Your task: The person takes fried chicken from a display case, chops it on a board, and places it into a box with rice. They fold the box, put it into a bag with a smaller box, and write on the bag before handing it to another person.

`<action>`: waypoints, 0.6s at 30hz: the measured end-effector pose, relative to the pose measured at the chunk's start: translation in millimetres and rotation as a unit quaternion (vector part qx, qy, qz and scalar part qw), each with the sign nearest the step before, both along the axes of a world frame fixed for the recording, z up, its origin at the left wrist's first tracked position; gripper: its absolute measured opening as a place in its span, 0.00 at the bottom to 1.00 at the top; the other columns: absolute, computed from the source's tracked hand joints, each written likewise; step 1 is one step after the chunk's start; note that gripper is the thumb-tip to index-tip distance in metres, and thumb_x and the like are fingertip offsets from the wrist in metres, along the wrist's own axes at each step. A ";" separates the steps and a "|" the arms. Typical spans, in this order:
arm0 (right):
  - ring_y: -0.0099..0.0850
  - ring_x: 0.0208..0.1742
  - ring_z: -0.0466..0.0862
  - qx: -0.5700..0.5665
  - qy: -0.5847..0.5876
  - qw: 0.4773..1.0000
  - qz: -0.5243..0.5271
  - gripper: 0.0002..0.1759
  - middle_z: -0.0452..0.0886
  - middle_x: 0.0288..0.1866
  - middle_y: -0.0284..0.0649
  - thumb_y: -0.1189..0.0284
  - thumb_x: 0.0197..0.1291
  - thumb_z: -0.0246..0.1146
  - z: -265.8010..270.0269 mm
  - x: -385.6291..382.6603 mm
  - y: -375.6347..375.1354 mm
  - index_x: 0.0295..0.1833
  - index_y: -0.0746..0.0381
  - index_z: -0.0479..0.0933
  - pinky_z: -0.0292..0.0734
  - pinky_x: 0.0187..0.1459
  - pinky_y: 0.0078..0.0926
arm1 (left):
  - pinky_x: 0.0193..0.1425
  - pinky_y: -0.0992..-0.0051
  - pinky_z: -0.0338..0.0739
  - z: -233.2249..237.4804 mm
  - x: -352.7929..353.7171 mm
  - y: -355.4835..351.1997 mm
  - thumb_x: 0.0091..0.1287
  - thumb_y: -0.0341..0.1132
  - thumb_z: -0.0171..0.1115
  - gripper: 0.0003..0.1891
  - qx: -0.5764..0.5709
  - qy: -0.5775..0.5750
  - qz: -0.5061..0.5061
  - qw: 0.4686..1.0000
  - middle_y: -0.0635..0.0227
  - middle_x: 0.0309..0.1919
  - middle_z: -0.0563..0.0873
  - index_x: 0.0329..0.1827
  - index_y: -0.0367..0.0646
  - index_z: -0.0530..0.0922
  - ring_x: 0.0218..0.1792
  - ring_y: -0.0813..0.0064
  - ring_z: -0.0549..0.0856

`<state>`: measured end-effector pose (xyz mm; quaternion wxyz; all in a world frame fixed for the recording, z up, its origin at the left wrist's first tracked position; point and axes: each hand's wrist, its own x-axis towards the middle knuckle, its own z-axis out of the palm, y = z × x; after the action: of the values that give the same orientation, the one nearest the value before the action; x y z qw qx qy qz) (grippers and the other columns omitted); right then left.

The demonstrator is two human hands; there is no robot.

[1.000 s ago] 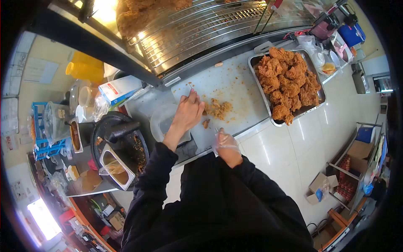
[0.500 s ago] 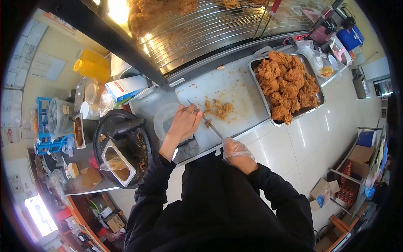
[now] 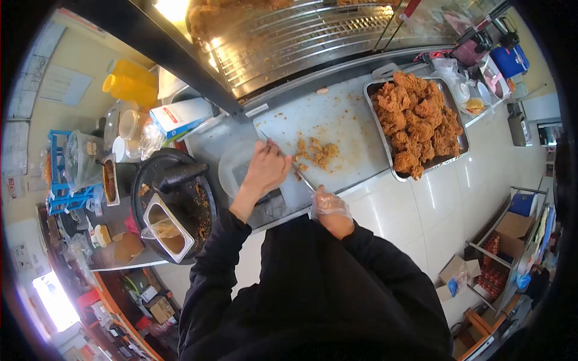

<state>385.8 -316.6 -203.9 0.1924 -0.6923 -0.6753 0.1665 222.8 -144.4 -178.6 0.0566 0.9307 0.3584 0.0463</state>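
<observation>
While the gloved right hand (image 3: 333, 213) grasps a knife (image 3: 307, 182) at the near edge of the cutting board (image 3: 355, 144), the bare left hand (image 3: 268, 169) lies over it, its exact hold unclear. Just beyond, chopped brown bits (image 3: 325, 155) lie toward the board's left edge; fried chicken (image 3: 424, 117) fills a metal tray (image 3: 379, 133) at its right.

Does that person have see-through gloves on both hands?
No, the right hand wears a see-through glove, but the left hand looks bare.
</observation>
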 end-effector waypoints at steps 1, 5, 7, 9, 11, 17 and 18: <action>0.44 0.24 0.80 -0.019 0.019 1.000 -0.005 0.07 0.76 0.22 0.45 0.72 0.64 0.57 7.1 2.7 10.1 0.38 0.65 0.75 0.76 0.23 0.41 | 0.63 0.59 0.61 -1.1 -0.2 5.3 0.73 0.41 0.47 0.22 0.007 -0.012 0.001 1.000 0.43 0.44 0.84 0.41 0.30 0.83 0.54 0.56 0.81; 0.56 0.28 0.80 -0.013 0.079 0.994 0.079 0.12 0.80 0.28 0.52 0.68 0.68 0.52 -19.5 34.1 15.3 0.43 0.67 0.74 0.77 0.31 0.53 | 0.59 0.62 0.62 15.6 7.8 6.9 0.73 0.40 0.47 0.20 -0.117 -0.046 0.024 0.992 0.48 0.49 0.84 0.47 0.32 0.83 0.59 0.63 0.80; 0.57 0.27 0.79 0.054 0.070 0.992 0.087 0.12 0.79 0.27 0.52 0.67 0.68 0.52 -8.0 48.0 12.4 0.41 0.65 0.74 0.76 0.31 0.54 | 0.58 0.64 0.62 18.6 10.6 0.7 0.73 0.39 0.47 0.19 -0.085 -0.128 0.020 0.988 0.52 0.52 0.84 0.49 0.33 0.82 0.60 0.65 0.80; 0.58 0.32 0.81 -0.016 0.034 0.999 0.037 0.12 0.80 0.30 0.54 0.65 0.68 0.51 -1.3 62.4 6.7 0.40 0.63 0.74 0.76 0.34 0.55 | 0.57 0.65 0.62 21.5 15.3 0.6 0.74 0.38 0.47 0.18 -0.062 -0.192 0.001 0.979 0.55 0.54 0.83 0.51 0.34 0.82 0.61 0.67 0.79; 0.57 0.34 0.82 -0.058 -0.020 0.998 -0.007 0.13 0.80 0.31 0.55 0.65 0.68 0.52 58.0 69.7 6.9 0.41 0.63 0.75 0.77 0.35 0.55 | 0.57 0.65 0.62 25.6 25.6 3.4 0.74 0.37 0.47 0.18 -0.045 -0.239 -0.027 0.970 0.56 0.55 0.83 0.52 0.35 0.82 0.62 0.67 0.79; 0.35 0.32 0.79 -0.008 -0.213 0.977 0.006 0.17 0.79 0.36 0.40 0.69 0.54 0.61 33.2 81.9 -4.3 0.48 0.66 0.76 0.76 0.32 0.34 | 0.58 0.65 0.63 -9.5 74.6 25.9 0.75 0.38 0.46 0.18 -0.050 -0.260 -0.092 0.960 0.58 0.54 0.83 0.52 0.37 0.82 0.59 0.67 0.79; 0.34 0.32 0.78 0.005 -0.213 0.977 -0.005 0.17 0.79 0.35 0.39 0.69 0.55 0.60 33.8 80.1 -5.9 0.49 0.66 0.75 0.76 0.31 0.33 | 0.58 0.65 0.63 -11.3 76.4 27.5 0.76 0.38 0.46 0.18 -0.060 -0.260 -0.092 0.959 0.58 0.53 0.83 0.52 0.37 0.82 0.58 0.67 0.79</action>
<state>465.9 -322.5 -170.1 0.0490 -0.7145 -0.6978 0.0110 299.2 -117.0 -189.9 0.2073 0.9103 0.2466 0.2598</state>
